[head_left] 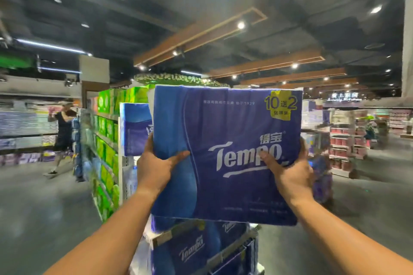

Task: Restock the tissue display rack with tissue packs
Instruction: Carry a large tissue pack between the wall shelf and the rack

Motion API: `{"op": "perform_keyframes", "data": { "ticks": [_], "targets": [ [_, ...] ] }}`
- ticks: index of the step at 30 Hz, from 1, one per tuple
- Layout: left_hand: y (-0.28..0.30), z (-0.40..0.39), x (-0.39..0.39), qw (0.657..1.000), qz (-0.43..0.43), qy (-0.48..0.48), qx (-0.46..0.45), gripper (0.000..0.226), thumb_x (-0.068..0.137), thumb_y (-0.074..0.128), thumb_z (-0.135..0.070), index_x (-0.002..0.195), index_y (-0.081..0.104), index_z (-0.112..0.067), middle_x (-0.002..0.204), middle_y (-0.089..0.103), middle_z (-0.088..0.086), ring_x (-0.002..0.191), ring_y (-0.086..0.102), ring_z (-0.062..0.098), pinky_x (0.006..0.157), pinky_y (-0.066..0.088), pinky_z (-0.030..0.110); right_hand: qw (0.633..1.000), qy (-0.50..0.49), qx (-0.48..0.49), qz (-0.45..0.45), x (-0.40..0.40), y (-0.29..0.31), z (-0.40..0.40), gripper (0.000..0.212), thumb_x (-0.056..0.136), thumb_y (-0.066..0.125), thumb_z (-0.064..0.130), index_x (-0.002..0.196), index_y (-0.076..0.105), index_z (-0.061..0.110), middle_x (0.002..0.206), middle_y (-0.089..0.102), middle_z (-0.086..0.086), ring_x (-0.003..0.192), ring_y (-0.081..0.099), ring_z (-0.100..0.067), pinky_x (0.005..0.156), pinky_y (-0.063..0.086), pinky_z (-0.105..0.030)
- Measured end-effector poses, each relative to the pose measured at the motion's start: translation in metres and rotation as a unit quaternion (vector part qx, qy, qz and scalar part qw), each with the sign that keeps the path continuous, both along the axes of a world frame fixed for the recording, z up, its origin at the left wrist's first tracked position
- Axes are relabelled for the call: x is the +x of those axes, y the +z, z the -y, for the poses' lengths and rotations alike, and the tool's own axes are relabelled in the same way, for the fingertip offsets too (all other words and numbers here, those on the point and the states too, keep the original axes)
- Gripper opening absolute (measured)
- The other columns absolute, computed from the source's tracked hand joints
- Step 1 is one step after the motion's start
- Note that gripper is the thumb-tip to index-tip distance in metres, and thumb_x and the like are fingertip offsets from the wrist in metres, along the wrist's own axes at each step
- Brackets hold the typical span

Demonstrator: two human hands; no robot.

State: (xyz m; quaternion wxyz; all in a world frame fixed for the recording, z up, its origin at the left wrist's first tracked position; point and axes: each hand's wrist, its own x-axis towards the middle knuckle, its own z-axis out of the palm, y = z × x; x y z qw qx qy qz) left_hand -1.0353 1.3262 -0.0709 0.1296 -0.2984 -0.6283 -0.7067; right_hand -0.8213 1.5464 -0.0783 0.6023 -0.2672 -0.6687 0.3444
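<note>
The left hand (156, 165) grips one side of a big blue tissue pack (225, 154), and the right hand (290, 174) grips the other side. The thumbs lie across the front, near the white brand name. The other fingers go around the sides, out of sight. Both arms are stretched out, and the pack is held up high, in front of the person's face.

The pack looks soft and puffy. The plastic wrap is shiny and has small wrinkles, so I think it could slide in the hands. It is large, but it is likely light, because it is full of paper. Holding it by the two sides, low down, seems a good way to carry it. Squeezing too hard would dent it, though it would not break.

Right under the pack are more blue packs (192, 250) of the same kind, sitting in what looks like a wire cart or bin. I cannot tell which.

Behind the left hand stands the rack (121, 163). One blue pack (135, 129) already sits high on its end. Its side shelves hold green packs (107, 131).

Far off on the left, a person in dark clothes (61, 131) is walking across the grey floor (368, 219). Away to the right are more shelves with pink and red goods (342, 152).
</note>
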Motion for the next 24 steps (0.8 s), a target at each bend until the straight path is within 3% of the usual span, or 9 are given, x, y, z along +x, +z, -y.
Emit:
{"op": "perform_keyframes", "data": {
  "ticks": [4, 8, 12, 16, 19, 24],
  "targets": [
    [0.0, -0.02, -0.068, 0.997, -0.019, 0.074, -0.015, 0.092, 0.062, 0.097, -0.043, 0.142, 0.053, -0.029, 0.119, 0.069, -0.013, 0.106, 0.068, 0.014, 0.092, 0.054, 0.034, 0.999, 0.038, 0.017, 0.023, -0.091, 0.001, -0.042, 0.093, 0.068, 0.085, 0.06, 0.144, 0.035, 0.04, 0.101, 0.065, 0.012, 0.1, 0.067, -0.029, 0.084, 0.053, -0.045],
    [0.003, -0.041, -0.138, 0.993, -0.036, 0.112, -0.016, 0.098, 0.063, 0.095, -0.049, 0.147, 0.05, -0.029, 0.126, 0.068, -0.01, 0.11, 0.066, 0.016, 0.094, 0.054, 0.035, 0.995, 0.094, 0.028, 0.01, -0.181, -0.005, -0.083, 0.097, 0.062, 0.079, 0.077, 0.142, 0.033, 0.047, 0.122, 0.067, 0.009, 0.107, 0.067, -0.025, 0.09, 0.055, -0.051],
    [0.027, -0.066, -0.201, 0.988, -0.05, 0.143, -0.017, 0.099, 0.068, 0.094, -0.045, 0.153, 0.045, -0.029, 0.125, 0.061, -0.011, 0.111, 0.061, 0.018, 0.088, 0.046, 0.03, 0.992, 0.118, 0.03, -0.002, -0.263, 0.012, -0.115, 0.108, 0.06, 0.074, 0.084, 0.149, 0.027, 0.045, 0.136, 0.062, 0.006, 0.119, 0.063, -0.027, 0.097, 0.052, -0.053],
    [0.045, -0.09, -0.259, 0.983, -0.068, 0.171, -0.007, 0.088, 0.07, 0.095, -0.036, 0.145, 0.051, -0.024, 0.114, 0.058, -0.014, 0.103, 0.056, 0.013, 0.077, 0.041, 0.011, 0.99, 0.127, 0.042, -0.034, -0.338, 0.028, -0.146, 0.091, 0.071, 0.083, 0.06, 0.145, 0.032, 0.042, 0.128, 0.064, 0.008, 0.114, 0.063, -0.021, 0.098, 0.05, -0.047],
    [0.05, -0.101, -0.296, 0.975, -0.082, 0.208, 0.005, 0.088, 0.069, 0.095, -0.038, 0.144, 0.052, -0.026, 0.119, 0.06, -0.012, 0.108, 0.057, 0.015, 0.085, 0.043, 0.022, 0.986, 0.151, 0.045, -0.049, -0.394, 0.038, -0.163, 0.092, 0.072, 0.082, 0.059, 0.146, 0.032, 0.039, 0.127, 0.064, 0.006, 0.111, 0.063, -0.022, 0.097, 0.051, -0.047],
    [0.047, -0.107, -0.355, 0.938, -0.111, 0.328, 0.007, 0.104, 0.066, 0.095, -0.048, 0.153, 0.043, -0.024, 0.137, 0.058, -0.004, 0.119, 0.053, 0.018, 0.103, 0.044, 0.035, 0.968, 0.232, 0.057, -0.081, -0.5, 0.038, -0.183, 0.106, 0.065, 0.078, 0.073, 0.15, 0.028, 0.037, 0.131, 0.062, 0.011, 0.115, 0.063, -0.018, 0.099, 0.053, -0.047]
  ]
}}
